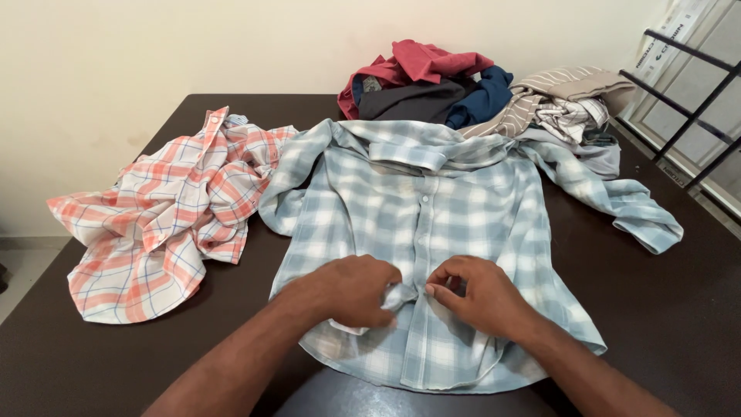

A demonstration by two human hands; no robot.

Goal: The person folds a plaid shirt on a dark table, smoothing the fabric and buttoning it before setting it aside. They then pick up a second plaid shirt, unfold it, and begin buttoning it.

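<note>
A dark desk (pixel 679 309) carries a pale blue checked shirt (pixel 417 208) spread flat at its middle, an orange checked shirt (pixel 162 224) by the left edge and a clothes pile (pixel 478 93) at the far edge. Near the blue shirt's hem, the left hand (pixel 351 289) and right hand (pixel 478 297) meet at the button strip, fingers (pixel 436 292) of both pinching the cloth.

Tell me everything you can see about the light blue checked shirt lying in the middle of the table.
The light blue checked shirt looks like soft woven cotton, pale blue and white. It lies spread front-up on the dark table, collar toward the wall, both sleeves flung outward and wrinkled. Its front placket is closed in the upper part. The left hand and right hand pinch the placket near the hem. Its collar end touches the clothes pile; its left sleeve meets the orange checked shirt.
</note>
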